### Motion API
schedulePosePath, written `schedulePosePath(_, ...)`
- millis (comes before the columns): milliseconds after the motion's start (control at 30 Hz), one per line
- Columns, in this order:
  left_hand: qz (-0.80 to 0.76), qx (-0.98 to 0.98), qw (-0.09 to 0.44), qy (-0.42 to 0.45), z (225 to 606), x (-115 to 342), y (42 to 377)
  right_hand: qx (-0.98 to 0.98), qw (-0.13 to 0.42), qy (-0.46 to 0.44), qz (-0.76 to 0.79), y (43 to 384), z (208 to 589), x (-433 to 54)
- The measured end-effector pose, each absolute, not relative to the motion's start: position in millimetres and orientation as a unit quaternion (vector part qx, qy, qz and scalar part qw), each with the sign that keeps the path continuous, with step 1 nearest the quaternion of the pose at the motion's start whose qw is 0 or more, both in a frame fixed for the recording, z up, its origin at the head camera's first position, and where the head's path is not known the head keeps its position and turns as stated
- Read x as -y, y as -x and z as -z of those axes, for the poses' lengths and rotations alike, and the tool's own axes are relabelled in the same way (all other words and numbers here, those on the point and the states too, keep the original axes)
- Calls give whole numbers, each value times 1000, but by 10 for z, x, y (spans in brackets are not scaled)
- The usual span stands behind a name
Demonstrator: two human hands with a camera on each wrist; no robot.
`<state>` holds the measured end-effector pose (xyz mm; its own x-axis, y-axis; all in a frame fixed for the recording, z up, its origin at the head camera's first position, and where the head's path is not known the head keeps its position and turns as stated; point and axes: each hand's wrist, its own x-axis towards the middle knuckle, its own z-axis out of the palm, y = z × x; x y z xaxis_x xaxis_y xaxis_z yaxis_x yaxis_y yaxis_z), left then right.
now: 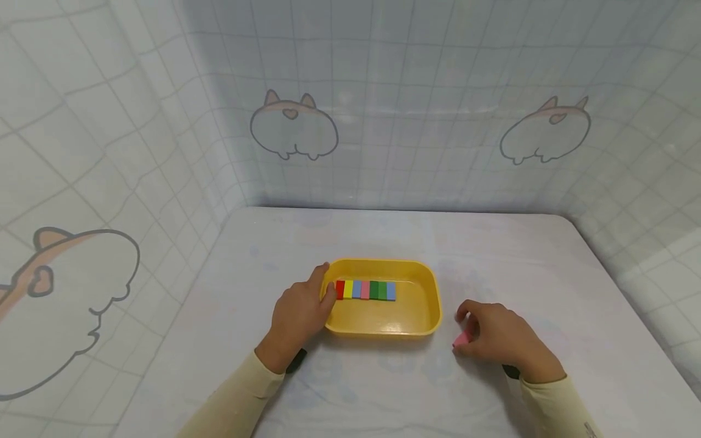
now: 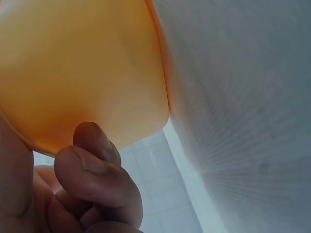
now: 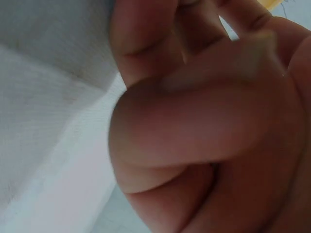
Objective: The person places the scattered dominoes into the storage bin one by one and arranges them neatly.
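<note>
A yellow plastic tray (image 1: 418,313) rests on the table in the head view. My left hand (image 1: 298,313) grips its left wall, thumb over the rim. From the left wrist, the outer wall (image 2: 92,68) of the tray looms large, with curled fingers (image 2: 97,174) against its lower edge. Inside the tray, several coloured tiles (image 1: 366,290) lie side by side in a row starting near the left wall: red, yellow, blue, pink, green and blue. Right of the tray, close over the table, my right hand (image 1: 495,331) pinches a small pink tile (image 1: 461,340). Its fingers (image 3: 184,121) hide that tile in the right wrist view.
A pale cloth covers the table (image 1: 493,249). Around it hang white grid-patterned curtains (image 1: 416,121) with cartoon animal prints, at the back and on both sides. Dark wrist devices (image 1: 296,361) sit under both wrists.
</note>
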<state>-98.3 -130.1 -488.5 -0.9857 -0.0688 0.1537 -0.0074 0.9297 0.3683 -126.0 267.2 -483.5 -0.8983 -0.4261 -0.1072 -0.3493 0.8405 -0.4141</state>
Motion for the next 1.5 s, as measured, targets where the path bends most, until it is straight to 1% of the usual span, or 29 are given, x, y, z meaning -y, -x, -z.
schedulePosePath(267, 187, 978, 85, -19, 4874, 1329, 967, -952, 95, 217, 193, 1289, 4853, -2637)
schedulePosePath(567, 186, 978, 86, -21, 4855, 1347, 987, -953, 114, 213, 183, 1350, 4808, -2597)
schedulePosePath(767, 187, 979, 81, -26, 4852, 1332, 1002, -952, 151, 195, 183, 1374, 4779, -2574)
schedulePosePath(933, 189, 978, 88, -22, 4852, 1322, 1017, -948, 169, 207, 176, 1460, 4700, -2566)
schedulePosePath(1133, 193, 978, 81, -22, 4837, 1305, 994, -936, 224, 211, 174, 1594, 4555, -2538)
schedulePosePath(1200, 194, 978, 77, -22, 4831, 1298, 986, -936, 231, 201, 173, 1642, 4496, -2526)
schedulePosePath(1267, 194, 978, 75, -21, 4831, 1292, 982, -939, 225, 195, 174, 1697, 4429, -2518)
schedulePosePath(1333, 193, 978, 77, -19, 4834, 1289, 983, -942, 207, 192, 180, 1750, 4355, -2514)
schedulePosePath(1500, 195, 977, 79, -16, 4842, 1304, 973, -951, 128, 201, 198, 1835, 4172, -2480)
